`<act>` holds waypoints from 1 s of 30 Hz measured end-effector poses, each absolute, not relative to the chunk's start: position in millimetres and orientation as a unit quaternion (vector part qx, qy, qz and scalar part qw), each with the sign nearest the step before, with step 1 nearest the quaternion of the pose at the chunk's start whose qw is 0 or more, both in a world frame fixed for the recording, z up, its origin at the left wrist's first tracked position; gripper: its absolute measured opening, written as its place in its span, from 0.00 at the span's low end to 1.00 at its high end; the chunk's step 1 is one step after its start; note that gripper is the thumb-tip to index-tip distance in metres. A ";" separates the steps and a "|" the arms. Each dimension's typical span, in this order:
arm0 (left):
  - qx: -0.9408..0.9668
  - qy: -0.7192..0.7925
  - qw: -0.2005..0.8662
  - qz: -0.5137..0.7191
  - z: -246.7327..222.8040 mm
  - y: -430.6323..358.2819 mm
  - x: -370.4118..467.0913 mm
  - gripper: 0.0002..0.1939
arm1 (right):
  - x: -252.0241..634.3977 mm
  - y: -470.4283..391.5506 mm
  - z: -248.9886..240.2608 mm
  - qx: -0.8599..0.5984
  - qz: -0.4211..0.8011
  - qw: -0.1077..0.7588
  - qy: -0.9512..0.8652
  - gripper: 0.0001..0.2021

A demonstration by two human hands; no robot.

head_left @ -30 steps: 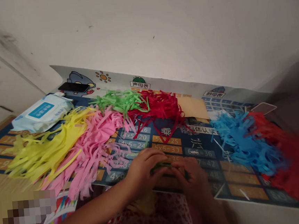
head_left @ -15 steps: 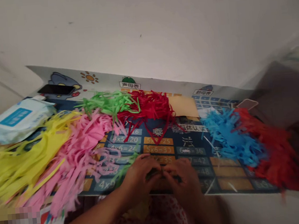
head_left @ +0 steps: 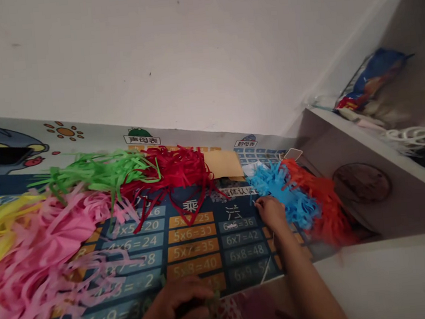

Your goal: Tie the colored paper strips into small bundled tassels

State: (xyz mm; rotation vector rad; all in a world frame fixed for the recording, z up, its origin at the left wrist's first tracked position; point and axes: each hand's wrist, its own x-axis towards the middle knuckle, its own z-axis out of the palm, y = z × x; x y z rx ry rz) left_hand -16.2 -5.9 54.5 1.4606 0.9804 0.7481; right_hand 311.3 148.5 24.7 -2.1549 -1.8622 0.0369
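Observation:
My left hand point(head_left: 176, 304) is low at the table's front edge, its fingers curled round a green paper strip point(head_left: 212, 306) that shows dimly beside the fingertips. My right hand point(head_left: 272, 211) reaches forward over the printed table mat, with fingertips pinched at a thin white strip point(head_left: 255, 203). Just to the right of that hand lies a bundle of blue paper strips point(head_left: 288, 192), with orange-red paper strips point(head_left: 322, 202) beyond it. Another thin white strip point(head_left: 266, 271) lies near the front edge.
Yellow point(head_left: 2, 222), pink point(head_left: 62, 232), green point(head_left: 98, 169) and red paper strips point(head_left: 179, 167) spread across the mat point(head_left: 190, 248). A tan paper sheet point(head_left: 223, 164) lies behind. A black phone point(head_left: 0, 155) is far left. A grey box-like panel point(head_left: 366, 176) borders the right.
My hands have parted: the right has moved forward and right to the white strip beside the blue bundle, while the left stays low in front. The view has turned right, revealing items there.

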 end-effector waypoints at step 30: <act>0.580 0.493 0.524 0.383 60.1 -21.8 -26.4 0.04 | 155.1 -9.7 55.4 -0.482 0.562 0.312 -0.595 0.15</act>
